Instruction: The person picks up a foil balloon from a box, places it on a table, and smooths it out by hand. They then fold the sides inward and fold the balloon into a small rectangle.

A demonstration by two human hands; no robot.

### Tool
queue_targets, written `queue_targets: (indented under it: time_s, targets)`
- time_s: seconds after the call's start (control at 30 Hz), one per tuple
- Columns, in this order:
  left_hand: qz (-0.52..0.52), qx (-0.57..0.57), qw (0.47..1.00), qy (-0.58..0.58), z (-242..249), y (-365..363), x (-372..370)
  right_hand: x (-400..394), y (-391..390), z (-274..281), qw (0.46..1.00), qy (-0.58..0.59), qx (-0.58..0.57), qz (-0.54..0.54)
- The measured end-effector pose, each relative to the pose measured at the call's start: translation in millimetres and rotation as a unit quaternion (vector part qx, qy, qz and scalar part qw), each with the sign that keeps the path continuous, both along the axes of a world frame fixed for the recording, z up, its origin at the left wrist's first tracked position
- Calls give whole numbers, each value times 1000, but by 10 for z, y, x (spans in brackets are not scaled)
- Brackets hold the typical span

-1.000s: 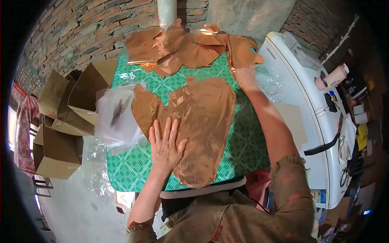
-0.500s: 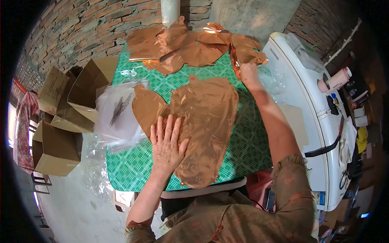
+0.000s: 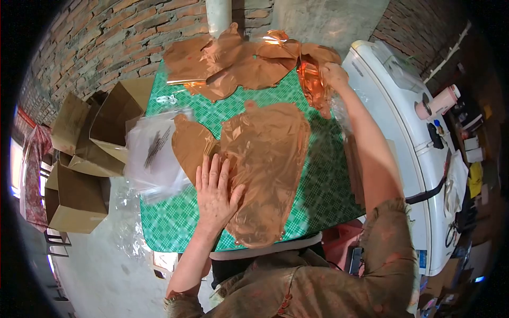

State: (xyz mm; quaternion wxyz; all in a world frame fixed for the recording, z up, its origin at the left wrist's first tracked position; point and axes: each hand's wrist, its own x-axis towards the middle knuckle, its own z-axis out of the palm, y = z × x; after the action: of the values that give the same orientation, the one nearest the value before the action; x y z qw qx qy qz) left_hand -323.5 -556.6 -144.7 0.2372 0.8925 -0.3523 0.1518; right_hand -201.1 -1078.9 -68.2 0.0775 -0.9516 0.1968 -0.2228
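A flat copper-coloured foil balloon (image 3: pixel 265 175) lies on the green checked tabletop (image 3: pixel 164 222). My left hand (image 3: pixel 216 196) rests flat on its left part, fingers stretched out. At the far right corner of the table, my right hand (image 3: pixel 335 78) is closed on the edge of another copper foil balloon (image 3: pixel 314 87), whose shiny crumpled part hangs below the hand. My fingertips there are partly hidden by the foil. More flat copper foil balloons (image 3: pixel 254 66) lie overlapping along the far edge of the table.
Clear plastic bags (image 3: pixel 154 159) are stacked at the table's left. Open cardboard boxes (image 3: pixel 79 196) stand beyond them. A white appliance (image 3: pixel 392 100) borders the right side, holding a pink cylinder (image 3: pixel 442 100). A brick wall (image 3: pixel 106 42) and a pipe (image 3: pixel 219 18) stand behind.
My right hand has moved a little farther away and right, lifting the foil so that more of its shiny part shows. My left hand stays on the near balloon.
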Motion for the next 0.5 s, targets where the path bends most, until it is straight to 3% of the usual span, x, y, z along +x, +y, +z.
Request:
queue_targets:
  time_s: [0.17,0.3,0.4,0.43,0.47,0.5]
  targets:
    - [2,12,1000,-23,138,19,22,80,-290,12,995,-83,-26,-44]
    - [-26,-28,998,58,506,-29,99,-20,-212,254,987,-154,39,-35]
    - [-50,-140,932,329,776,-206,294,-152,-15,316,974,-225,-12,17]
    - [-77,-211,867,445,712,-273,391,-223,185,345,971,-232,-34,37]
    - [-95,-221,860,450,729,-386,470,-277,296,368,968,-238,-55,57]
    - [-114,-230,852,456,771,-546,546,-294,284,338,943,-256,-144,155]
